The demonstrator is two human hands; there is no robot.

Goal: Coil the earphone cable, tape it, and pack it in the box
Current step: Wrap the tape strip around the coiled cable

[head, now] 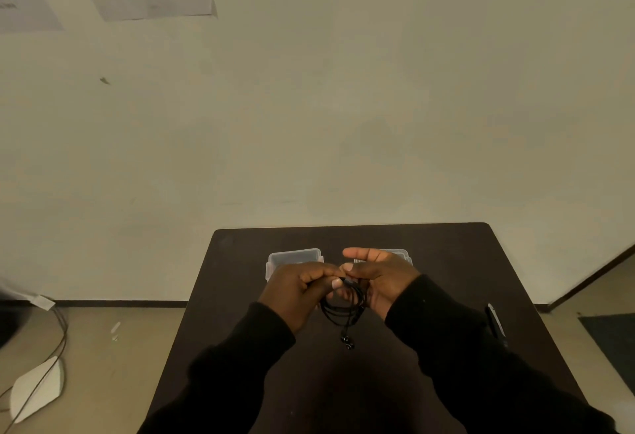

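A black earphone cable (343, 310) hangs in a loose coil between my two hands above the dark table (446, 262). My left hand (295, 291) pinches the top of the coil. My right hand (379, 279) holds the coil from the right side, fingers partly spread. The earbuds (347, 342) dangle below the coil. A clear plastic box (293, 258) lies on the table behind my left hand. A second clear piece (400, 255), box or lid, is mostly hidden behind my right hand.
A dark pen-like object (495, 322) lies on the table to the right of my right sleeve. The table stands against a plain wall. On the floor at the left are cables (51, 358) and a white object (36, 389).
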